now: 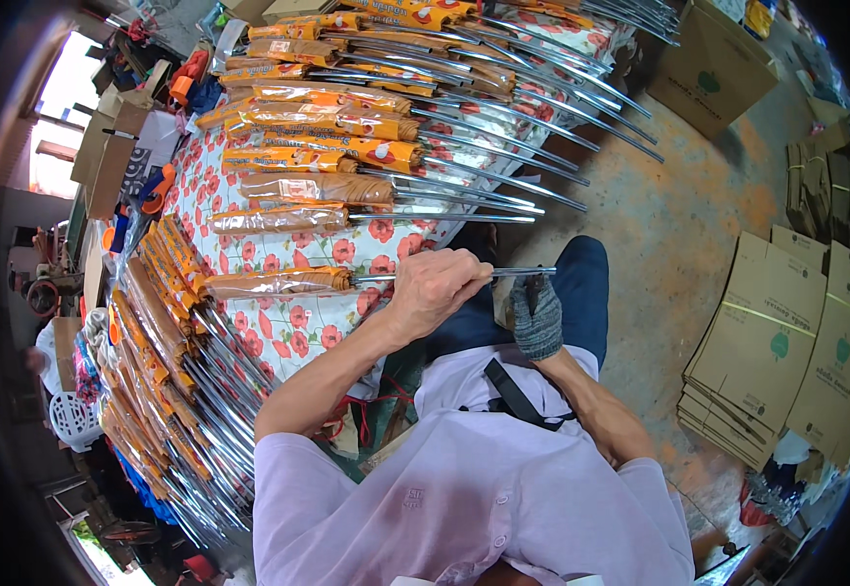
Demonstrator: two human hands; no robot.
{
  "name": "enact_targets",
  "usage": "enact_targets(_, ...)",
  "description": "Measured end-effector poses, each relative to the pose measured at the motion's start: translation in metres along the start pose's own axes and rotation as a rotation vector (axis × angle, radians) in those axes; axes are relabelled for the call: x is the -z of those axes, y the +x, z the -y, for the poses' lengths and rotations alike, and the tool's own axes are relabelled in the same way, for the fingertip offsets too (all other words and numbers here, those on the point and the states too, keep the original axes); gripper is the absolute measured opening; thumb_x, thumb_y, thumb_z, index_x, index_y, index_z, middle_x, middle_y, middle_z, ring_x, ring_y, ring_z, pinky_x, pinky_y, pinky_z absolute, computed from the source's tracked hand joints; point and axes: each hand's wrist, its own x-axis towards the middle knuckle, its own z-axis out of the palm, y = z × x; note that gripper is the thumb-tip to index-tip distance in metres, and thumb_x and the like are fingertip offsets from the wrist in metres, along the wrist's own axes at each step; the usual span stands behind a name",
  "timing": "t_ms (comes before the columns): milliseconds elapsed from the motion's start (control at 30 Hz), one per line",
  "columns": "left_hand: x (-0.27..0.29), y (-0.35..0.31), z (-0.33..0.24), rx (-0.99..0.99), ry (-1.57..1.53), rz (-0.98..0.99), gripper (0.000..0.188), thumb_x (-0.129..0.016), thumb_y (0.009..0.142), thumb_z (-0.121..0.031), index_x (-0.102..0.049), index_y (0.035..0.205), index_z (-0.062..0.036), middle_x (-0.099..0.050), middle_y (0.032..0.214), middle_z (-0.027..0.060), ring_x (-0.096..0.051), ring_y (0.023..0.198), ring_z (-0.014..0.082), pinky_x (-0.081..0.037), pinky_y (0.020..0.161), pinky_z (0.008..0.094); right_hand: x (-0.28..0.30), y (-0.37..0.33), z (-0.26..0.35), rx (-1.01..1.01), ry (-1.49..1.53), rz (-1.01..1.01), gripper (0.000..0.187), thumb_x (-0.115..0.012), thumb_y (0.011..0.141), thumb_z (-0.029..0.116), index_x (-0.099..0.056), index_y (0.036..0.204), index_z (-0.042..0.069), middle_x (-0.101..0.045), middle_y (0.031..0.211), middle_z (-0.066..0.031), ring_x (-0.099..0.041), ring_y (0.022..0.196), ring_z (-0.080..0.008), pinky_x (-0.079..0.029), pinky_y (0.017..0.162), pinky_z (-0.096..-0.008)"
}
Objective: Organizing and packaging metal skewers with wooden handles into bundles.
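My bare left hand (437,291) is closed round a thin shiny metal rod (378,278), held level above the table. Its left end is a long brown bundle (278,283) in a clear and orange plastic sleeve, lying over the flowered cloth. My right hand (537,320), in a grey knitted glove, is closed just below the rod's right end. Something small and dark shows at its fingertips, too hidden to name. Whether that hand touches the rod cannot be made out.
Several similar sleeved rods (327,156) lie across the flowered tablecloth (386,232), their metal ends pointing right. More sleeved rods (166,361) are piled at the left. On the floor at the right stand flattened cartons (752,332) in strapped stacks and a brown box (708,73).
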Motion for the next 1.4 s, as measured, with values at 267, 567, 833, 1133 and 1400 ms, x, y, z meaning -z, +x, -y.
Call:
enact_targets(267,0.027,-0.013,-0.005,0.235,0.012,0.251,0.016,-0.078,0.083,-0.012,-0.067,0.094,-0.0065,-0.066,0.083,0.0058,-0.066,0.075,0.0264,-0.052,0.064,0.0367,0.024,-0.006,-0.015,-0.088,0.062,0.074,0.030,-0.064,0.097,0.020,-0.065,0.122,0.004,-0.061,0.116,-0.0198,-0.063,0.101,-0.0383,-0.051,0.089,-0.0419)
enact_targets(567,0.023,0.024,0.020,-0.040,0.310,-0.067,0.016,-0.073,0.088,-0.021,-0.067,0.098,-0.0103,-0.064,0.090,0.0042,-0.062,0.089,0.0269,-0.050,0.074,0.0400,0.025,-0.001,-0.017,-0.249,0.004,0.120,0.031,-0.061,0.098,0.012,-0.064,0.128,0.003,-0.063,0.124,-0.0172,-0.061,0.115,-0.0342,-0.046,0.101,-0.0373)
enact_targets(833,0.006,0.024,0.048,-0.050,0.257,0.073,0.018,-0.076,0.085,-0.012,-0.068,0.101,-0.0092,-0.065,0.091,0.0054,-0.064,0.088,0.0278,-0.052,0.073,0.0379,0.010,0.007,-0.009,-0.218,0.051,0.109,0.031,-0.063,0.097,0.020,-0.067,0.124,0.007,-0.061,0.123,-0.0185,-0.062,0.111,-0.0376,-0.049,0.096,-0.0421)
enact_targets(1133,0.010,0.024,0.035,0.117,0.024,0.134,0.013,-0.073,0.089,-0.011,-0.069,0.100,-0.0063,-0.064,0.088,0.0073,-0.064,0.075,0.0243,-0.051,0.065,0.0343,0.004,0.009,-0.009,-0.213,0.062,0.092,0.031,-0.064,0.095,0.019,-0.067,0.124,0.007,-0.060,0.125,-0.0192,-0.060,0.115,-0.0384,-0.048,0.098,-0.0437)
enact_targets(1400,0.007,0.019,0.031,0.112,0.012,0.121,0.013,-0.074,0.089,-0.011,-0.071,0.100,-0.0061,-0.065,0.089,0.0067,-0.065,0.074,0.0239,-0.051,0.064,0.0342,-0.002,0.016,-0.004,-0.213,0.142,0.087,0.032,-0.065,0.095,0.015,-0.064,0.126,0.004,-0.061,0.127,-0.0183,-0.059,0.117,-0.0364,-0.047,0.101,-0.0415)
